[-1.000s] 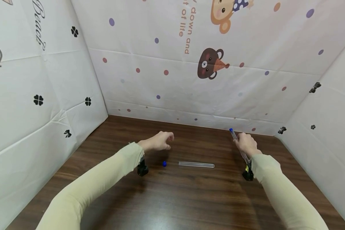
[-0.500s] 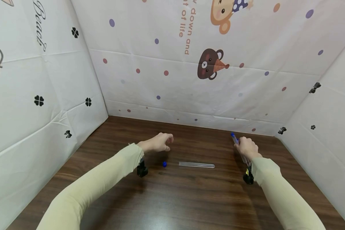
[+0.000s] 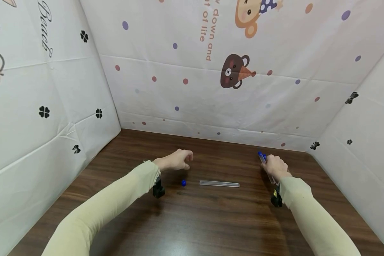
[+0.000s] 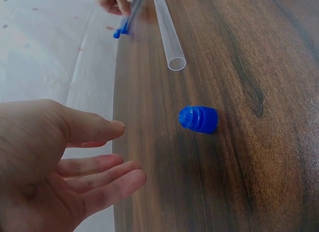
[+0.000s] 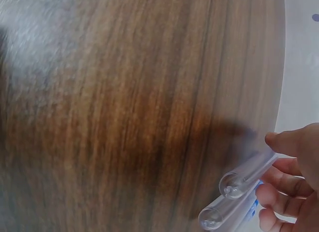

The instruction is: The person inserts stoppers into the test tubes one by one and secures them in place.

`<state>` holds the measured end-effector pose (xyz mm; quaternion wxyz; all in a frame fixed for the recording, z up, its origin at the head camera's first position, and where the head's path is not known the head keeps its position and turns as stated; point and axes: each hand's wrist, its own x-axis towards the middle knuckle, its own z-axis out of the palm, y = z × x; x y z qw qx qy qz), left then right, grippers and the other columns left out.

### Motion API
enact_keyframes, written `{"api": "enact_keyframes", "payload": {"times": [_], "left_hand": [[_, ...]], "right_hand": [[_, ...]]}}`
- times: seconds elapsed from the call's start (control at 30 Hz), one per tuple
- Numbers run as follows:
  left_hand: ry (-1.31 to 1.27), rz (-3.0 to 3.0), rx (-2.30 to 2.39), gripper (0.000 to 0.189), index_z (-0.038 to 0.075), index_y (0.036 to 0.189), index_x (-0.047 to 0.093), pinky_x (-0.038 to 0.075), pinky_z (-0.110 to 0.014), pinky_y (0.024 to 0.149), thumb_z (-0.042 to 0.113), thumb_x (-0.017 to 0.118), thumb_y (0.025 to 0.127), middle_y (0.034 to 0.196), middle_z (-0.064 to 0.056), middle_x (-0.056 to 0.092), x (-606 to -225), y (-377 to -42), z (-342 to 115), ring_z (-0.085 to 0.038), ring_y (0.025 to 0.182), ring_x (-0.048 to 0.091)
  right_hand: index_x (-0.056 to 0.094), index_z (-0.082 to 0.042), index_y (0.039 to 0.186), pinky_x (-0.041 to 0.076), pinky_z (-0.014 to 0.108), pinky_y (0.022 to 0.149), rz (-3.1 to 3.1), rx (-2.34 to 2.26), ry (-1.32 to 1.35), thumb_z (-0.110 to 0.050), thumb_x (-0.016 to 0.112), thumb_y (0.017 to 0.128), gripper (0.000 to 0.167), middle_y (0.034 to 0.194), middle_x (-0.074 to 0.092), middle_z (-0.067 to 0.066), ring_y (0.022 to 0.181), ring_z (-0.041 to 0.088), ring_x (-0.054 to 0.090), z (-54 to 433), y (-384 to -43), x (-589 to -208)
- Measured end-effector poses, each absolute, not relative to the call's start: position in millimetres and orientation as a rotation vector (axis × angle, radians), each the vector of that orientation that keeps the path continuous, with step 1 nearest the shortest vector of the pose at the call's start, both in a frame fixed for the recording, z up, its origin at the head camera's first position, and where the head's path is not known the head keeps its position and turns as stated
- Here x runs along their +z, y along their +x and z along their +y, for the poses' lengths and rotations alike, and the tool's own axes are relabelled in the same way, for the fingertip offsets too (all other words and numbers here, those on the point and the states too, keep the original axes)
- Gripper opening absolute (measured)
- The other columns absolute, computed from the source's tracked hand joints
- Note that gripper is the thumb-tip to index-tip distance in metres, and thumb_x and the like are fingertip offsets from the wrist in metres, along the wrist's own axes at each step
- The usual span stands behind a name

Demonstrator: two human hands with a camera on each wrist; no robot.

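Observation:
A capless clear test tube [image 3: 219,184] lies on the table, its mouth towards the left. Left of it, a loose blue stopper [image 4: 202,119] rests on its side. My left hand [image 3: 176,160] hovers beyond the stopper, fingers relaxed and apart, touching nothing. At the far right, my right hand [image 3: 275,166] holds a clear test tube [image 5: 246,174] between thumb and fingers. Another clear test tube [image 5: 214,212] lies right alongside it. Both of these have blue stoppers at their far ends, side by side in the head view; my fingers partly hide the tubes.
The brown wooden table [image 3: 185,220] is enclosed by white printed sheets [image 3: 147,92] at the back and on both sides. Black wrist cameras [image 3: 158,188] hang under both forearms, close above the tabletop.
My right hand has come slightly nearer and lower with its test tube, whose stopper now sits next to the other tube's blue stopper. My left hand has hardly moved.

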<state>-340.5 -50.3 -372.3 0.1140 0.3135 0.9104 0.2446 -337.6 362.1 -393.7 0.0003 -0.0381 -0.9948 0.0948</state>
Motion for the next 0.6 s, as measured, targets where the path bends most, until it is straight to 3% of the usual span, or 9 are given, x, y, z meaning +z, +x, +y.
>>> {"api": "enact_keyframes", "payload": {"times": [0.6], "left_hand": [[0.935,2.663,0.704,0.026,0.001,0.113,0.058,0.049,-0.037,0.08,0.006,0.067,0.089,0.109,-0.015,0.061,-370.0,-337.9,-49.6,-0.022,0.093,0.057]], "right_hand": [[0.051,-0.003,0.077,0.043,0.037,0.054,-3.154,0.29,-0.121,-0.023,0.057,0.095,0.028,0.071,0.056,0.012,0.061,0.024,0.057,362.4,-339.0,-401.9]]}}
